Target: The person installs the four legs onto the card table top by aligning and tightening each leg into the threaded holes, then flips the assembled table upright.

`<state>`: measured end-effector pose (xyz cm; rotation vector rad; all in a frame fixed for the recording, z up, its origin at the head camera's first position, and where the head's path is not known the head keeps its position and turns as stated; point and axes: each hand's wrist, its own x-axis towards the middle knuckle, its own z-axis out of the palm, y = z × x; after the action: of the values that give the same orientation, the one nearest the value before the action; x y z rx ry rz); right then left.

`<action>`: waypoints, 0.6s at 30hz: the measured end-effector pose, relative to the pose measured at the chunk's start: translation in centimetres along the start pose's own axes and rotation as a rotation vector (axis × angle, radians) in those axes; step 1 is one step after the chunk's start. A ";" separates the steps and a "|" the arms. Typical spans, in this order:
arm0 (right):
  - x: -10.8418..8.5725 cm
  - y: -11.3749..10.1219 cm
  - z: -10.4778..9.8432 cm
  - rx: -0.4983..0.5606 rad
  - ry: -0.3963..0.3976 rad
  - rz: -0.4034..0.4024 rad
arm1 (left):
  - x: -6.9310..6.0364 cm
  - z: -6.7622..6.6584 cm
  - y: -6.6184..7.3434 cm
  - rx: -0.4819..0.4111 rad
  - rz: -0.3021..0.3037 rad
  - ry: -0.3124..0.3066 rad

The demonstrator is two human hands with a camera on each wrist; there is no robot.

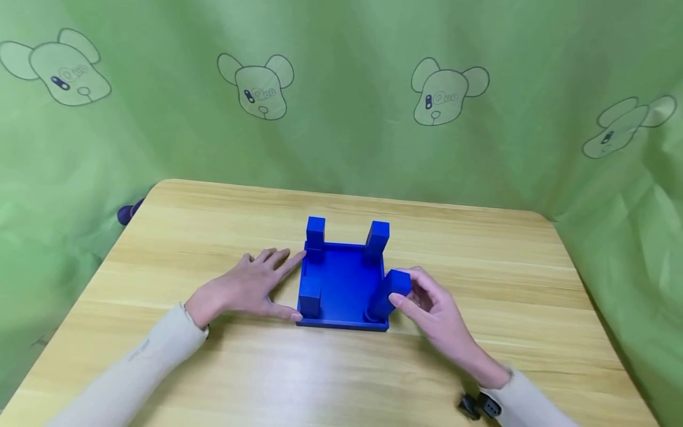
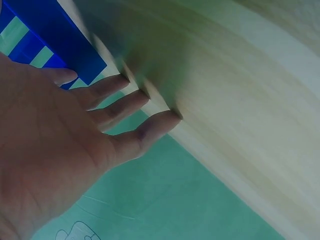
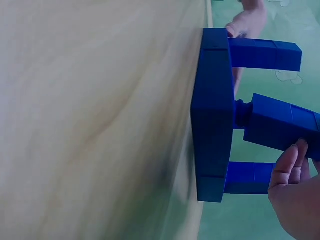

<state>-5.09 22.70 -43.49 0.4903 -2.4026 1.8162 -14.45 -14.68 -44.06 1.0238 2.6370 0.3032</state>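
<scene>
A blue square panel [image 1: 344, 287] with a raised rim lies on the table, and blue square posts stand at its corners like the legs of an upturned toy table. My right hand [image 1: 437, 317] pinches the near right leg [image 1: 388, 296] between thumb and fingers. That leg leans, and a round threaded peg [image 3: 243, 114] shows between its base and the panel. The far right leg [image 1: 376, 237], far left leg [image 1: 316, 233] and near left leg [image 1: 310, 299] stand unheld. My left hand [image 1: 251, 287] spreads along the panel's left side, with index finger and thumb touching its edge.
The wooden table [image 1: 299, 379] has rounded far corners. A green curtain [image 1: 352, 154] with bear-head drawings hangs behind and at both sides. A dark purple object [image 1: 127, 214] shows beyond the left table edge. Black wrist gear [image 1: 480, 407] sits at the right sleeve.
</scene>
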 end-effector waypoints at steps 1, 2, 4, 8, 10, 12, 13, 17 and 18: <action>0.0 0.1 0.1 -0.001 -0.005 -0.017 | 0.0 -0.1 0.0 -0.001 0.001 -0.002; 0.1 0.2 0.2 -0.004 -0.012 -0.040 | 0.0 -0.1 -0.1 -0.003 0.001 -0.002; 0.1 0.3 0.3 -0.023 -0.038 -0.091 | 0.0 -0.2 0.0 -0.002 0.002 -0.004; 0.2 0.2 0.3 -0.090 -0.074 -0.175 | 0.2 -0.3 0.0 0.005 0.004 0.002; 0.3 0.1 0.3 -0.115 -0.074 -0.179 | 0.2 -0.3 0.0 0.006 0.005 0.002; 0.3 -0.1 0.3 -0.136 -0.064 -0.172 | 0.1 -0.2 0.1 0.003 0.006 0.003; 0.3 -0.1 0.3 -0.144 -0.060 -0.168 | 0.1 -0.2 0.1 0.001 0.006 0.002; 0.0 -0.2 0.3 -0.187 -0.050 -0.181 | 0.0 -0.2 0.1 -0.008 0.002 -0.001; -0.1 -0.2 0.3 -0.194 -0.047 -0.184 | 0.1 -0.2 0.1 -0.011 0.002 -0.001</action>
<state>-4.91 22.42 -43.41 0.7130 -2.4387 1.4971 -14.48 -14.59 -43.86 1.0229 2.6308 0.3166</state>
